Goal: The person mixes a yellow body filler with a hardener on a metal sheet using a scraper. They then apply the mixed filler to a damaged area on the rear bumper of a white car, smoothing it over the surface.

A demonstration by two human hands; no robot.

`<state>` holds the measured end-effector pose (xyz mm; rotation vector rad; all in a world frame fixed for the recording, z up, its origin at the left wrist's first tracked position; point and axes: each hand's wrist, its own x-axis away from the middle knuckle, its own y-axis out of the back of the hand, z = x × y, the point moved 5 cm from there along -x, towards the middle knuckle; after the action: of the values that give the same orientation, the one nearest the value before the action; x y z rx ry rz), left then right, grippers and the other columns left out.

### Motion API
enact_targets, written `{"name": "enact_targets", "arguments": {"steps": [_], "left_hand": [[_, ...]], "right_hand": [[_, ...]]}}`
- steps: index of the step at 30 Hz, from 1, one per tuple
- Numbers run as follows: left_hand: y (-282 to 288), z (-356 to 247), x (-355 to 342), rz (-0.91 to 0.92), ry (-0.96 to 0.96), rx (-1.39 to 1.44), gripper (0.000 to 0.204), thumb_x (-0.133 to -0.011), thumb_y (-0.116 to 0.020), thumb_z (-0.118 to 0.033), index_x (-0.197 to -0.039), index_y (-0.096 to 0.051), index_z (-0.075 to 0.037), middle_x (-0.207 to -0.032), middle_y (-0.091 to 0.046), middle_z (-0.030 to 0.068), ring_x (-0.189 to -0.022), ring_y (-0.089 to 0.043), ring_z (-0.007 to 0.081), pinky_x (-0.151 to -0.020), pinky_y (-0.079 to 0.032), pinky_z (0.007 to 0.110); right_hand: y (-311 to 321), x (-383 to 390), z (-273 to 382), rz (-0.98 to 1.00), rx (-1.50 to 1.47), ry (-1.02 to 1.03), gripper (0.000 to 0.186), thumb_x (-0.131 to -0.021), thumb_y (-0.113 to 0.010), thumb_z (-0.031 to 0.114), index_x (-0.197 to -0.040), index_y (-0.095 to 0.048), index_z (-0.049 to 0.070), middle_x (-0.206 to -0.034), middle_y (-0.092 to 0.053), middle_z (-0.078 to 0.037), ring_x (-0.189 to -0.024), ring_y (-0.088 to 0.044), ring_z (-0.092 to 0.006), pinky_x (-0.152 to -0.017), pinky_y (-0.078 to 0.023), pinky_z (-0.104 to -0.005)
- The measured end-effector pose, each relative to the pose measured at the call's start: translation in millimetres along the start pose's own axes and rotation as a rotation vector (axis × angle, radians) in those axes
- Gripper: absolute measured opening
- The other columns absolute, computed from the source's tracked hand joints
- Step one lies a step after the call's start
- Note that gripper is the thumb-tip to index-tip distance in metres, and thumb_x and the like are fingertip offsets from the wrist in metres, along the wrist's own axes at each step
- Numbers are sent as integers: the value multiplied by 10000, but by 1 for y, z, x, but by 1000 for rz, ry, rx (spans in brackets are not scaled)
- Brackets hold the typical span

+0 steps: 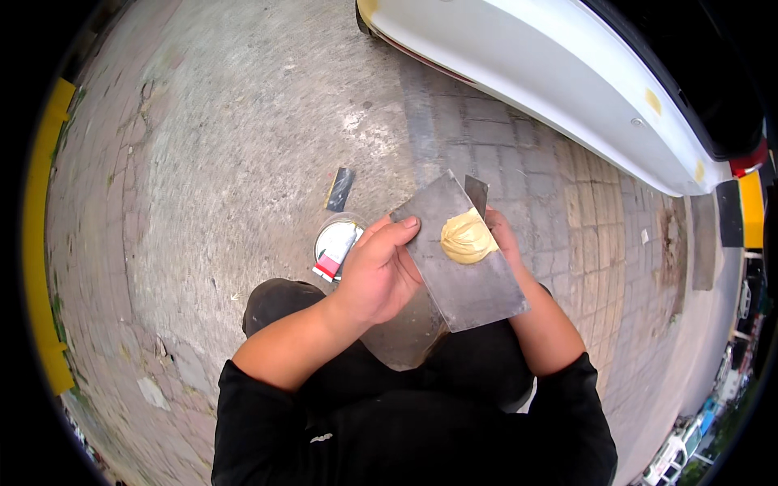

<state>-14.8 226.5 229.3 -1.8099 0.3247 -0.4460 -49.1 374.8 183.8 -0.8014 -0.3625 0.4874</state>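
Note:
My left hand (379, 271) grips the left edge of a flat grey metal mixing plate (478, 296), its thumb on top. The plate is tilted above my knees. A mound of beige putty (467, 238) with ridged swirls lies on the plate toward its right edge. My right hand (504, 233) is closed at the plate's far right side, partly hidden behind it. There it holds a dark, flat scraper (477, 193), whose blade sticks up past the plate and touches or nearly touches the putty.
A round can (331, 237) stands on the ground beyond my left hand, with a white and red tube (330, 264) on it. Past it lies a dark flat spreader (340, 189). A white car (551, 73) with beige patches fills the upper right; a yellow barrier (49, 243) runs along the left.

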Motion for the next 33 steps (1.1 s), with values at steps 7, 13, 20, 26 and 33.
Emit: {"name": "enact_targets", "arguments": {"steps": [7, 13, 20, 26, 33], "left_hand": [[9, -28, -2, -68, -249, -217, 375, -997, -395, -166, -1283, -471, 65, -1251, -599, 168, -1179, -575, 286, -1002, -452, 439], [5, -54, 6, -125, -521, -498, 325, -1003, -424, -165, -1250, -496, 34, -1152, -635, 124, -998, -620, 208, -846, -475, 349], [7, -45, 18, -216, -673, -825, 239, -1026, -452, -189, -1061, -559, 22, -935, -610, 35, -829, -516, 77, -753, -422, 246], [9, -42, 24, -263, -715, -993, 250, -1030, -444, -189, -1004, -562, 31, -853, -578, -1, -765, -463, 49, -686, -395, 225], [8, -43, 24, -212, -701, -1014, 196, -1021, -427, -137, -1082, -513, 27, -964, -606, 83, -809, -568, 97, -712, -464, 251]], "right_hand": [[5, 0, 56, -386, 106, 484, 228, -1022, -498, 179, -1221, -528, 73, -1138, -628, -78, -1021, -615, -171, -877, -506, -321], [-20, 26, 83, -462, 946, 874, 226, -960, -562, 33, -1180, -609, 24, -1115, -660, -88, -1007, -626, -215, -919, -484, -335], [-104, 30, 59, 66, 1721, 1140, 381, -668, -630, -13, -1043, -686, -45, -960, -657, -149, -873, -666, -304, -769, -560, -375], [-106, 28, 50, 96, 1778, 1072, 379, -668, -617, 29, -1034, -675, -56, -984, -650, -154, -907, -658, -314, -780, -557, -381], [-102, 22, 45, 110, 1719, 1019, 384, -679, -605, 23, -1049, -648, -75, -1010, -628, -160, -914, -640, -333, -797, -544, -390]]}}
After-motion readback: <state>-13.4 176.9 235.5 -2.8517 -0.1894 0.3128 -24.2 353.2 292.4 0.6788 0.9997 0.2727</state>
